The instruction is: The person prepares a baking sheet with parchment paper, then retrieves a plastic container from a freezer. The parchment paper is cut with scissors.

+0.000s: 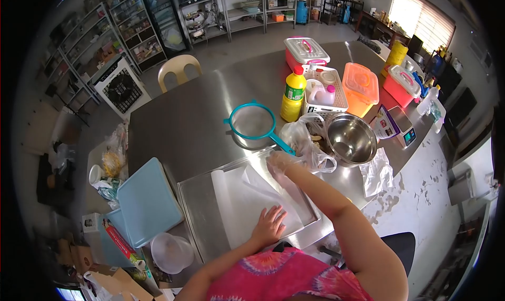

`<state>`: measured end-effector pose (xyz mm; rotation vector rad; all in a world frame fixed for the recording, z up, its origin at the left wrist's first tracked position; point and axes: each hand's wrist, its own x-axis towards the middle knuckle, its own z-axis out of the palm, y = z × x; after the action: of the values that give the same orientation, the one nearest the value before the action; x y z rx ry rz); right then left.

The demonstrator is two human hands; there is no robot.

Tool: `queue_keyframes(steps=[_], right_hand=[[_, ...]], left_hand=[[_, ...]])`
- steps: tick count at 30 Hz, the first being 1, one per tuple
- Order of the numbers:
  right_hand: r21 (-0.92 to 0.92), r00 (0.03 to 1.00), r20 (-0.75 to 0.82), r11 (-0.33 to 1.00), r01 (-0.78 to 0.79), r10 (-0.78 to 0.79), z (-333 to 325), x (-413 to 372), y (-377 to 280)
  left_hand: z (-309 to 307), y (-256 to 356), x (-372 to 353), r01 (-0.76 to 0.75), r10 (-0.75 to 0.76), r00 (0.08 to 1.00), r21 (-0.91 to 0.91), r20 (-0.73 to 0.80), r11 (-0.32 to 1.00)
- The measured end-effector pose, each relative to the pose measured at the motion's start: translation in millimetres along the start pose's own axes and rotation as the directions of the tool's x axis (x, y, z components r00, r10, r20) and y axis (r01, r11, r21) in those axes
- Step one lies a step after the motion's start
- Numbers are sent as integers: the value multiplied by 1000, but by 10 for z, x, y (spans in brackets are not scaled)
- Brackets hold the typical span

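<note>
My left hand (pixel 269 226) lies with fingers spread on a sheet of white baking paper (pixel 236 206). The paper covers part of a shallow metal baking tray (pixel 197 196), and a fold stands up along its right side. At the tray's far right corner, my right hand (pixel 281 162) reaches over the paper's edge; its fingers are too pale and blurred to make out. Close by that hand are the handle of a blue-rimmed strainer (pixel 253 123) and a clear plastic bag (pixel 300 138) with something brownish inside.
A steel bowl (pixel 351 139), a yellow bottle (pixel 293 96), a white basket (pixel 339 98) and a digital scale (pixel 407 135) stand beyond the right arm. Left of the tray are a light blue lid (pixel 150 201) and a clear plastic tub (pixel 172 253).
</note>
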<state>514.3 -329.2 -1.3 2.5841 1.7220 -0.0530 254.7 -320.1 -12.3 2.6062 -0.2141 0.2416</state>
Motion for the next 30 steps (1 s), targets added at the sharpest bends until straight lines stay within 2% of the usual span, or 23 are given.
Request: queue_keyframes(steps=[5, 7, 8, 10, 12, 14, 15, 17, 19, 21, 22, 23, 24, 27, 29, 30], right_hand=[[-132, 997, -4, 988, 79, -80, 183, 189, 113], [6, 1000, -22, 1000, 3, -2, 72, 151, 111], [7, 1000, -21, 1000, 8, -8, 17, 138, 96], [-58, 989, 27, 988, -142, 144, 11, 124, 108], [-167, 977, -198, 979, -112, 78, 380, 200, 205], [64, 991, -4, 989, -136, 137, 436, 307, 294], [60, 991, -12, 989, -135, 136, 303, 286, 325], [296, 985, -126, 952, -80, 122, -246, 94, 334], [430, 904, -144, 848, -309, 403, -821, -43, 371], [515, 834, -214, 784, -346, 508, -1237, -150, 615], [480, 788, -296, 797, -366, 540, -1408, -224, 736], [542, 732, -345, 761, -356, 588, -1393, -259, 935], [554, 685, -295, 703, -445, 666, -1544, -361, 961], [579, 647, -250, 646, -497, 721, -1465, -475, 1214], [387, 774, -13, 717, -580, 634, -1450, -529, 1215], [388, 774, -13, 717, -579, 633, -1412, -526, 1263]], left_hand=[[-11, 17, -2, 4, -4, 1000, 8, -2, 1000], [-17, 19, 10, 6, -6, 1000, 13, -1, 1000], [-24, 20, 6, 8, -8, 1000, 5, 2, 1000], [-37, 13, 0, 16, -16, 1000, 1, 1, 1000], [-36, 16, -1, -2, 2, 1000, -43, -13, 999], [-9, 19, -5, -3, 3, 1000, -31, -16, 1000], [-7, 6, 2, -6, 6, 1000, -18, -17, 1000], [-18, -6, 11, -15, 14, 1000, -12, -27, 1000], [-14, 14, -3, -14, 13, 1000, -21, -26, 1000], [-26, 19, -2, -7, 8, 1000, 11, -9, 1000], [-13, 23, -18, -10, 10, 1000, 5, -6, 1000], [6, 14, -21, -11, 11, 1000, 16, -12, 1000], [16, 6, -15, -12, 13, 1000, 28, -19, 1000], [2, 3, -5, -11, 11, 1000, 19, -13, 1000], [-5, 1, -1, -10, 10, 1000, 13, -20, 1000], [-7, 3, -8, -10, 10, 1000, 4, -21, 1000]])
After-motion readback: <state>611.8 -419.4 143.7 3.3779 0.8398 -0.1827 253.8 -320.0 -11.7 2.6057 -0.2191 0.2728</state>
